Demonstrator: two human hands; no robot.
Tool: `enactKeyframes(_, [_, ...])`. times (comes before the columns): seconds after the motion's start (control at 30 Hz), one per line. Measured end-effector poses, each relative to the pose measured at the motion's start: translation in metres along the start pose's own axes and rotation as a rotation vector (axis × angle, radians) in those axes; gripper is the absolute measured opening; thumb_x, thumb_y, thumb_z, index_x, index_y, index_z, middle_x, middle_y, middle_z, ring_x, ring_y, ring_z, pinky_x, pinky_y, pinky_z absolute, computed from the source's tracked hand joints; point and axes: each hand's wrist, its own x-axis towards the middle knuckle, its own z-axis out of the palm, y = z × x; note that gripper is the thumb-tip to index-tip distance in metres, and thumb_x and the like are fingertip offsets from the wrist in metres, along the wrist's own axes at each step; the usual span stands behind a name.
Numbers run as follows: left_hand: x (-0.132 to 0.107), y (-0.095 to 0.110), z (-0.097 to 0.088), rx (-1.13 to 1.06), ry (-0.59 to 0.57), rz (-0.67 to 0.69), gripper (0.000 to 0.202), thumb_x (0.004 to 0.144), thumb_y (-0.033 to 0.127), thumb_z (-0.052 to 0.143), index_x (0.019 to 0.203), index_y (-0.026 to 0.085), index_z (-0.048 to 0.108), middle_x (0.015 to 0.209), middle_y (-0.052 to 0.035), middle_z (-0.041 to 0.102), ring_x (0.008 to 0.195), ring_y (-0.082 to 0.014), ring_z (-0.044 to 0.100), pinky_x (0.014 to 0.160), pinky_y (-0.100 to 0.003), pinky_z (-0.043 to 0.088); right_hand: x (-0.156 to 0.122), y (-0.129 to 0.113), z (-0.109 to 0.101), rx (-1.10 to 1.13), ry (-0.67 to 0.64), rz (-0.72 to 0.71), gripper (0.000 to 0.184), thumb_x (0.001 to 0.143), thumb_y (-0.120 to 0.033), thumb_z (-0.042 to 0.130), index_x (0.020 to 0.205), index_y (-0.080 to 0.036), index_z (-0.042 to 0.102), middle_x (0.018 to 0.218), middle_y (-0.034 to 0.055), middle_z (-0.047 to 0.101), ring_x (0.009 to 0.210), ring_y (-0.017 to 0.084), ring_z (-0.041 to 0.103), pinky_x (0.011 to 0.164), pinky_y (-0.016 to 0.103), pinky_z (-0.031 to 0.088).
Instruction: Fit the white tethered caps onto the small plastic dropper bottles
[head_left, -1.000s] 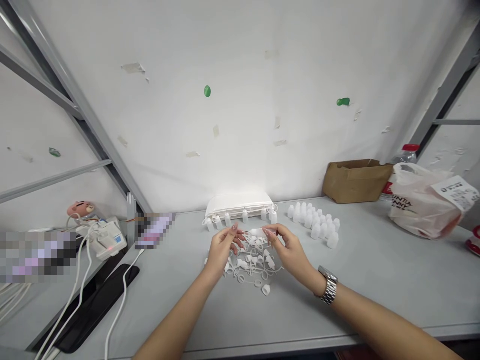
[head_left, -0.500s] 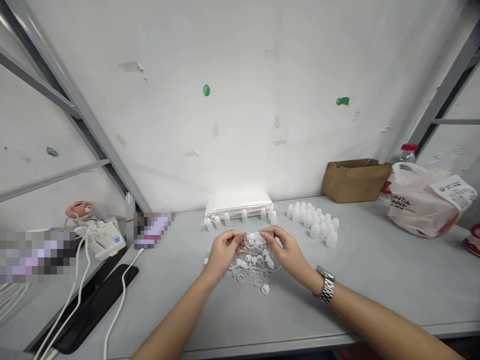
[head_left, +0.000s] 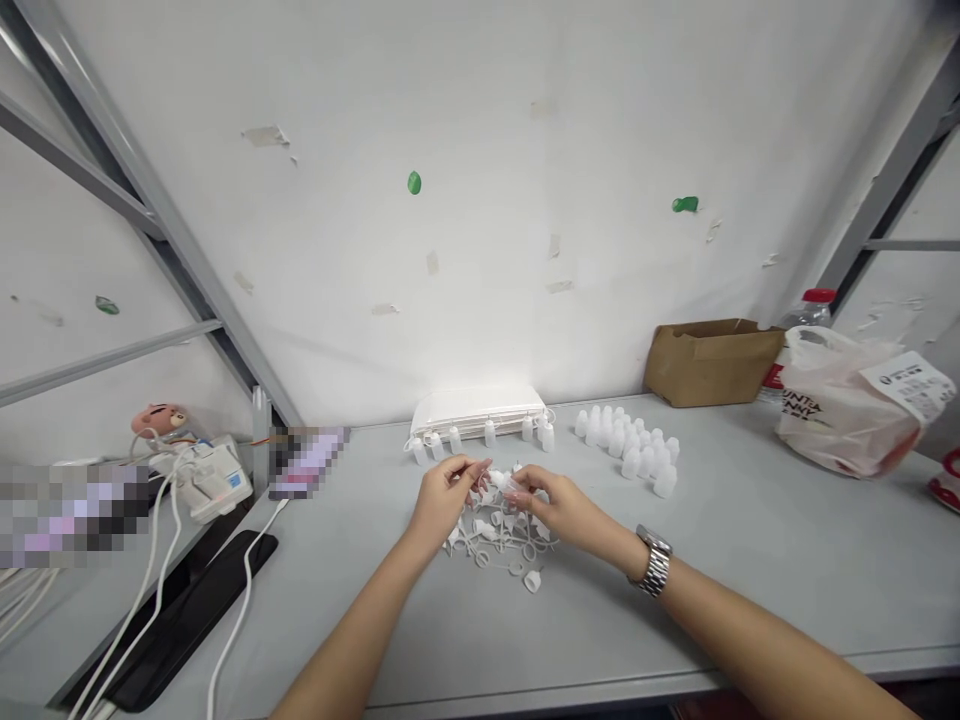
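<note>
Between my hands, above a loose pile of white plastic caps with ring straps (head_left: 484, 530), is a small translucent white squeeze bottle (head_left: 504, 483). My right hand (head_left: 551, 497) pinches it from the right, thumb and fingers closed. On its left end, the fingertips of my left hand (head_left: 446, 495) are closed around a small white piece that looks like a cap, partly hidden by the fingers. One single cap (head_left: 532, 580) lies in front of the pile. Beyond my right hand, several uncapped bottles (head_left: 631, 461) stand in rows.
Behind the pile is a long white box-like object (head_left: 480, 405), with several capped bottles (head_left: 490, 433) before it. A cardboard box (head_left: 712, 362) and a plastic bag (head_left: 847, 405) stand at the right. At the left lie white cables (head_left: 244, 590), a black phone-like slab (head_left: 191, 615) and a power strip (head_left: 217, 480).
The bottle between my hands has tilted and dropped slightly. My right hand has turned and shifted lower, its fingers now stretched more to the left. My left hand has stayed nearly in place.
</note>
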Motion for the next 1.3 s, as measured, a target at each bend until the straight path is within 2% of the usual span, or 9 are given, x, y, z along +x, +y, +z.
enactKeyframes(0.1, [0.003, 0.001, -0.011, 0.158, 0.031, 0.001, 0.034, 0.074, 0.049, 0.048, 0.081, 0.018, 0.060, 0.063, 0.0001, 0.057, 0.056, -0.0133, 0.053, 0.048, -0.022, 0.039, 0.003, 0.004, -0.007, -0.194, 0.202, -0.069, 0.023, 0.077, -0.040, 0.054, 0.086, -0.020, 0.059, 0.087, 0.0051, 0.052, 0.084, 0.018, 0.052, 0.074, 0.031, 0.043])
enactKeyframes(0.2, [0.006, -0.003, -0.020, 0.407, 0.138, 0.039, 0.035, 0.078, 0.049, 0.041, 0.090, 0.021, 0.059, 0.065, -0.0001, 0.059, 0.060, -0.0150, 0.055, 0.058, -0.026, 0.040, 0.013, 0.007, -0.015, -0.338, 0.363, -0.042, 0.025, 0.078, -0.041, 0.052, 0.088, -0.019, 0.058, 0.079, 0.0039, 0.048, 0.073, 0.017, 0.050, 0.066, 0.029, 0.042])
enactKeyframes(0.33, [0.008, -0.014, -0.023, 0.652, 0.150, 0.042, 0.033, 0.081, 0.044, 0.036, 0.095, 0.023, 0.056, 0.073, -0.0015, 0.060, 0.065, -0.0168, 0.054, 0.062, -0.028, 0.039, 0.037, 0.012, -0.013, -0.433, 0.342, 0.099, 0.022, 0.082, -0.037, 0.046, 0.082, -0.016, 0.053, 0.068, 0.0011, 0.053, 0.060, 0.013, 0.049, 0.054, 0.024, 0.037])
enactKeyframes(0.43, [0.009, -0.019, -0.021, 0.729, 0.115, 0.040, 0.032, 0.082, 0.042, 0.034, 0.096, 0.023, 0.056, 0.074, -0.0020, 0.060, 0.067, -0.0173, 0.055, 0.063, -0.028, 0.038, 0.058, 0.019, -0.002, -0.576, 0.299, 0.249, 0.017, 0.080, -0.031, 0.047, 0.084, -0.016, 0.054, 0.072, 0.0030, 0.060, 0.063, 0.015, 0.054, 0.053, 0.024, 0.034])
enactKeyframes(0.67, [0.008, -0.015, -0.021, 0.791, 0.078, -0.001, 0.029, 0.082, 0.036, 0.035, 0.095, 0.022, 0.056, 0.081, -0.0046, 0.061, 0.074, -0.0188, 0.056, 0.062, -0.027, 0.037, 0.082, 0.039, 0.009, -0.659, 0.281, 0.368, 0.014, 0.076, -0.025, 0.051, 0.077, -0.014, 0.060, 0.079, 0.0116, 0.066, 0.073, 0.021, 0.060, 0.052, 0.026, 0.034])
enactKeyframes(0.87, [0.008, -0.018, -0.020, 0.801, 0.053, 0.001, 0.029, 0.082, 0.035, 0.036, 0.095, 0.021, 0.057, 0.083, -0.0057, 0.061, 0.075, -0.0194, 0.057, 0.066, -0.029, 0.039, 0.068, 0.031, 0.005, -0.713, 0.271, 0.342, 0.021, 0.077, -0.032, 0.053, 0.088, -0.015, 0.059, 0.085, 0.0102, 0.066, 0.078, 0.022, 0.060, 0.056, 0.025, 0.037])
enactKeyframes(1.1, [0.006, -0.025, -0.010, 0.742, -0.093, 0.201, 0.036, 0.083, 0.042, 0.036, 0.103, 0.020, 0.056, 0.103, -0.0086, 0.058, 0.101, -0.0218, 0.050, 0.088, -0.035, 0.037, 0.007, 0.017, -0.037, -0.766, 0.395, 0.170, 0.023, 0.082, -0.028, 0.046, 0.096, -0.016, 0.059, 0.088, 0.0108, 0.060, 0.068, 0.020, 0.058, 0.058, 0.030, 0.042])
enactKeyframes(1.2, [0.006, -0.030, -0.002, 0.743, -0.211, 0.229, 0.046, 0.082, 0.048, 0.034, 0.117, 0.021, 0.049, 0.124, -0.0084, 0.050, 0.118, -0.0224, 0.040, 0.098, -0.037, 0.029, -0.002, 0.025, -0.041, -0.620, 0.302, 0.058, 0.022, 0.083, -0.026, 0.043, 0.093, -0.015, 0.060, 0.092, 0.0107, 0.058, 0.081, 0.020, 0.057, 0.071, 0.033, 0.046])
enactKeyframes(1.3, [0.007, -0.038, 0.004, 0.754, -0.328, 0.216, 0.056, 0.083, 0.051, 0.029, 0.129, 0.020, 0.036, 0.138, -0.0076, 0.035, 0.129, -0.0211, 0.024, 0.104, -0.039, 0.020, 0.007, 0.037, -0.026, -0.525, 0.208, -0.045, 0.022, 0.084, -0.023, 0.043, 0.097, -0.016, 0.060, 0.100, 0.0109, 0.057, 0.094, 0.021, 0.054, 0.082, 0.035, 0.044])
